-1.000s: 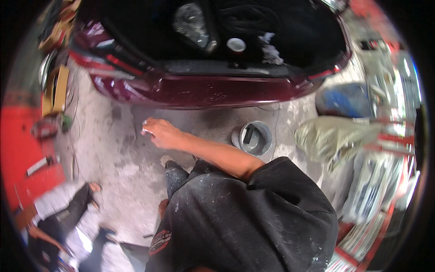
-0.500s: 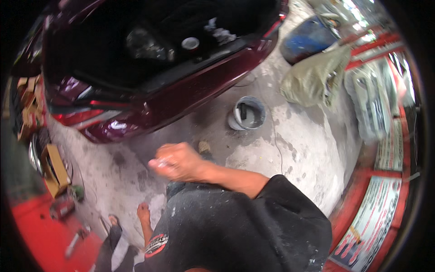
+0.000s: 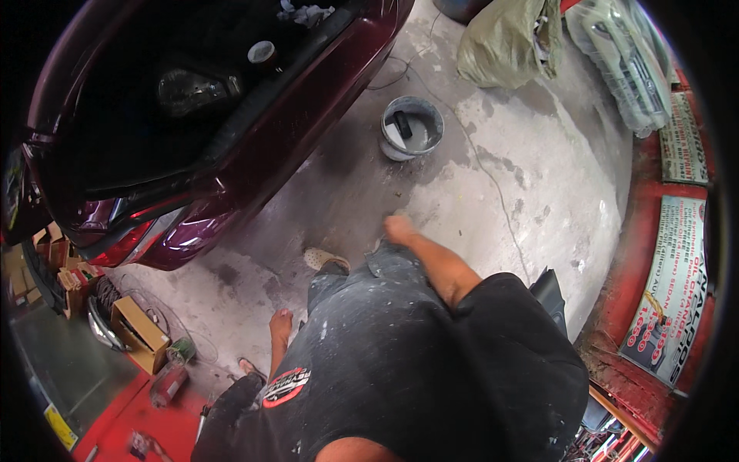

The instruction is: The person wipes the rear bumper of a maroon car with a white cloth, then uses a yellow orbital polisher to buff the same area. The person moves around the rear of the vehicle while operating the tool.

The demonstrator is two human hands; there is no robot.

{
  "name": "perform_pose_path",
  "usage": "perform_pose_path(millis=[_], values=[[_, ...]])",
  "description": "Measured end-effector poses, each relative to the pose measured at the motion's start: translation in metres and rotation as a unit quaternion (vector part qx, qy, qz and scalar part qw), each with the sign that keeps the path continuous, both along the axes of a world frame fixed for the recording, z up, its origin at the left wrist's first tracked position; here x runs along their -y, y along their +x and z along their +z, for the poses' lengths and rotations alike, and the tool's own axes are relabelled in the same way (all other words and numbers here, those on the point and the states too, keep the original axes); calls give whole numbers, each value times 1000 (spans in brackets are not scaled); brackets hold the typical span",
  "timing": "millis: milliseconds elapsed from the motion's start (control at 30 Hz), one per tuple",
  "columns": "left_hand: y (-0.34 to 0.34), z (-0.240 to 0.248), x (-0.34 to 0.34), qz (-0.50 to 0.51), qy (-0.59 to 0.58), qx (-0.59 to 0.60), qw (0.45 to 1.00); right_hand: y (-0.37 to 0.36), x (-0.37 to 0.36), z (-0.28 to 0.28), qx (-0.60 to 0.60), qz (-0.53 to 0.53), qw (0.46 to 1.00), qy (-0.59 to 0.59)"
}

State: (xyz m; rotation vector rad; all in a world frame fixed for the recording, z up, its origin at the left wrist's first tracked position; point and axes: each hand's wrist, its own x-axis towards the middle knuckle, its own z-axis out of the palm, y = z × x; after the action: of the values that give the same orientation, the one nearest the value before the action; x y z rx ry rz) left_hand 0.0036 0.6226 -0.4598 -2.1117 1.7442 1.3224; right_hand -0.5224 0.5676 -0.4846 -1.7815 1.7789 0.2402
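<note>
One right hand (image 3: 399, 229) hangs low in front of the body, beside the stained trousers (image 3: 394, 266), its back toward the camera. The fingers curl under and out of sight, so I cannot tell whether they close on anything. What looks like the left hand (image 3: 282, 322) shows beyond the shirt's edge, its grasp equally unclear. A pale clog (image 3: 326, 260) is on the floor between them, a little farther forward.

Nearest ahead of the right hand, well apart from it, a grey bucket (image 3: 395, 154) stands upright on the concrete floor (image 3: 554, 192). Inside, a black block (image 3: 402, 124) leans near a flat white piece (image 3: 394, 136), with murky grey contents around them — probably liquid. The bucket looks stiff and hard to break, but with liquid in it I would expect some weight, a slosh when tilted, and a slick wall. I see no handle, so opposite sides of the rim seem the sound place to grip. The block is likely light, perhaps slippery if wet; its upper end — the part nearest the rim — offers the easiest pinch.

Farther out, a thin cable (image 3: 483, 167) crosses the floor to the bucket's right. A maroon car (image 3: 281, 146) fills the upper left, a clear lamp unit (image 3: 192, 92) and a small white tub (image 3: 261, 51) in its dark boot. A limp olive sack (image 3: 504, 46) sits at the upper right.
</note>
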Motion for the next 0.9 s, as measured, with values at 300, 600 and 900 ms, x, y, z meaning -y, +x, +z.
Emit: perform_pose_path(millis=[300,600,900], values=[[-130,17,67,-19,-36,56,998,-196,-1,91,155,-519,836,-89],[-352,84,109,-121,-5,9,993,-340,129,412,450,-338,465,-683],[-406,69,175,-126,6,28,992,-322,206,35,270,-242,930,-65]])
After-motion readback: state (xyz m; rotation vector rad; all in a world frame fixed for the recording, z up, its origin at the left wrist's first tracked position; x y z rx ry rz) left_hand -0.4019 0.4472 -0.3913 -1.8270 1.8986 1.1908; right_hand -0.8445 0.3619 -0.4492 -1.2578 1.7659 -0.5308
